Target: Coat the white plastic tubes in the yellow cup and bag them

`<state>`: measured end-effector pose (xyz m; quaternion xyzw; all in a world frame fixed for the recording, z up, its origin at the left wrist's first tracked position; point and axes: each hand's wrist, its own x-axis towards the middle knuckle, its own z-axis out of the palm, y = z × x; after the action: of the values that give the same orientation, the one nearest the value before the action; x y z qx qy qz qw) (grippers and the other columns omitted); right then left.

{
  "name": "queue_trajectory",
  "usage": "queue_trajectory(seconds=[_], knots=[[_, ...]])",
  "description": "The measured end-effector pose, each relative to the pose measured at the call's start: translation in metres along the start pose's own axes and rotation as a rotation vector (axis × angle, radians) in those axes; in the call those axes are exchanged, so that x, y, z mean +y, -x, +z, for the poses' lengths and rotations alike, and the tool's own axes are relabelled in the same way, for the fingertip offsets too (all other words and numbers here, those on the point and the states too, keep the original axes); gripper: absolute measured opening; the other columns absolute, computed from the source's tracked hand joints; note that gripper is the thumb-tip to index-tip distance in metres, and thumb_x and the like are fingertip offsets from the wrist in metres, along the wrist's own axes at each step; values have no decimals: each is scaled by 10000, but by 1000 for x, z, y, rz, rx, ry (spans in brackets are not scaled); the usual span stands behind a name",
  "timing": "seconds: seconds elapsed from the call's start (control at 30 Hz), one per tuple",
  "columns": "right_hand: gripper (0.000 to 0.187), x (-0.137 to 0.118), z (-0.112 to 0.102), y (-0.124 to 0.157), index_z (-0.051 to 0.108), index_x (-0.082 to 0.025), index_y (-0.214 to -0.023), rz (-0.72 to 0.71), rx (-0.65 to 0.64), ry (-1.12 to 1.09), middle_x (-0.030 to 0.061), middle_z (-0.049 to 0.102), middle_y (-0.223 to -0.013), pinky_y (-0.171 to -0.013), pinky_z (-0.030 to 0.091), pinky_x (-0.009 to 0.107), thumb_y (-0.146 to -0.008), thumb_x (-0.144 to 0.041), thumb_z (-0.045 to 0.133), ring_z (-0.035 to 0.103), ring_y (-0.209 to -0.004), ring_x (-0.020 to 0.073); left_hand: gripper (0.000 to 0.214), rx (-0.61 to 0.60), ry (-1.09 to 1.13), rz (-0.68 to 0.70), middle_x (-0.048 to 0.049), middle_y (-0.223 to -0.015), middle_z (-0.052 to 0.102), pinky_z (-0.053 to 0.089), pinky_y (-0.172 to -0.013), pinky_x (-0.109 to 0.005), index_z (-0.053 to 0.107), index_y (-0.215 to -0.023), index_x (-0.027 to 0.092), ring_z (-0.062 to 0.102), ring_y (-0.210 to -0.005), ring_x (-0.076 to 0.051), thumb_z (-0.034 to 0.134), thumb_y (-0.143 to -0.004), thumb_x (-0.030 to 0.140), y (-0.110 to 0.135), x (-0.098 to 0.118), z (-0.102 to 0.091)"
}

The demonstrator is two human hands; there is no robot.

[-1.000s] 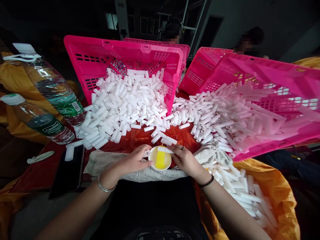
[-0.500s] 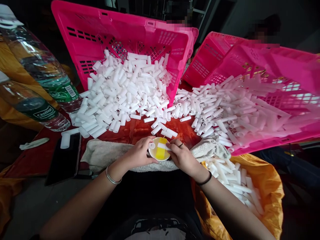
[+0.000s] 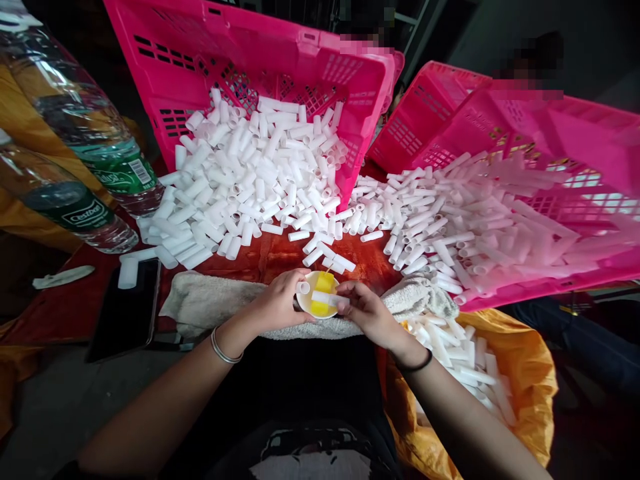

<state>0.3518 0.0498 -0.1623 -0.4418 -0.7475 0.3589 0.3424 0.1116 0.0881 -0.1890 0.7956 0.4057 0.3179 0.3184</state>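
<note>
My left hand (image 3: 276, 303) is closed on a short white tube (image 3: 303, 288) at the left rim of a small white bowl (image 3: 306, 307) of yellow liquid. My right hand (image 3: 367, 311) pinches another white tube (image 3: 327, 299) and holds it across the bowl. The bowl rests on a grey towel (image 3: 210, 303) at the table's near edge. Several loose white tubes (image 3: 327, 255) lie just beyond the bowl on the red tabletop.
Tilted pink crates (image 3: 260, 60) spill heaps of white tubes (image 3: 250, 180) across the table, with another crate (image 3: 575, 160) at the right. Two water bottles (image 3: 90, 140) and a dark phone (image 3: 127, 317) are at the left. An orange bag (image 3: 530, 373) of tubes sits at lower right. Other people sit behind.
My right hand has lowered its tube from the bowl's far rim to across the middle of the bowl. The view tilted down slightly.
</note>
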Motion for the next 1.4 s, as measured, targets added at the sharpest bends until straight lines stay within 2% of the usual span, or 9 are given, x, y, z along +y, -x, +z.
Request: queue_trajectory(seconds=[0.2,0.37,0.5,0.67,0.83,1.0,1.2,1.3,1.4], knots=[[115,4,2,4,611,-229,-964,-126,57,87,93,616,-1041,-822,559,370,-950,-340,584,632,-980,222,890,23,14,14,-142,-1324,594,483,-1050,-505,480,-1296,230,581,-1225,-337,945,-541,310,1,-1,2],[164,2,6,8,579,-244,-1043,21,99,-12,61,635,-919,-685,568,339,-980,-389,533,632,-793,193,886,19,6,7,-143,-1332,588,480,-1053,-518,472,-1300,231,569,-1241,-342,941,-551,295,1,2,1],[102,-3,8,7,612,-245,-909,-118,128,121,91,608,-990,-804,555,393,-948,-331,573,618,-945,231,878,26,6,8,-143,-1303,605,490,-1044,-517,484,-1289,225,584,-1222,-343,945,-546,299,1,4,-1],[199,-4,8,5,579,-230,-1095,135,69,-95,46,639,-848,-620,558,321,-971,-378,534,630,-712,183,890,23,-12,-13,-136,-1316,600,499,-1040,-522,483,-1290,224,588,-1220,-345,952,-537,292,1,5,0],[107,-8,7,7,629,-225,-949,-71,128,106,108,635,-1031,-821,557,399,-937,-323,589,635,-955,234,884,13,-19,-18,-155,-1302,606,506,-1028,-521,484,-1274,200,592,-1206,-347,955,-532,297,1,5,0],[203,-3,8,10,606,-218,-1046,122,100,-7,38,635,-825,-596,551,308,-956,-397,572,615,-697,177,876,17,-4,-16,-136,-1299,604,502,-1035,-511,480,-1282,229,592,-1210,-342,945,-545,313,1,6,-1],[92,0,1,15,646,-254,-964,-277,135,275,84,653,-1013,-797,571,401,-928,-200,580,656,-926,234,888,0,-74,54,-158,-1316,570,503,-1041,-506,441,-1270,220,567,-1236,-344,942,-546,338,2,3,-2],[101,-9,-1,15,602,-251,-1032,-186,271,155,88,658,-1018,-762,585,382,-933,-263,613,664,-903,228,709,21,-211,120,-228,-1370,500,468,-1066,-560,471,-1194,165,466,-1337,-409,868,-650,385,0,6,-7],[197,-25,-2,12,575,-253,-1092,5,320,-95,64,667,-971,-651,583,309,-950,-386,604,657,-787,185,249,11,-314,139,-177,-1186,619,555,-934,-485,511,-1130,159,618,-1147,-318,563,-933,303,-3,19,-19]])
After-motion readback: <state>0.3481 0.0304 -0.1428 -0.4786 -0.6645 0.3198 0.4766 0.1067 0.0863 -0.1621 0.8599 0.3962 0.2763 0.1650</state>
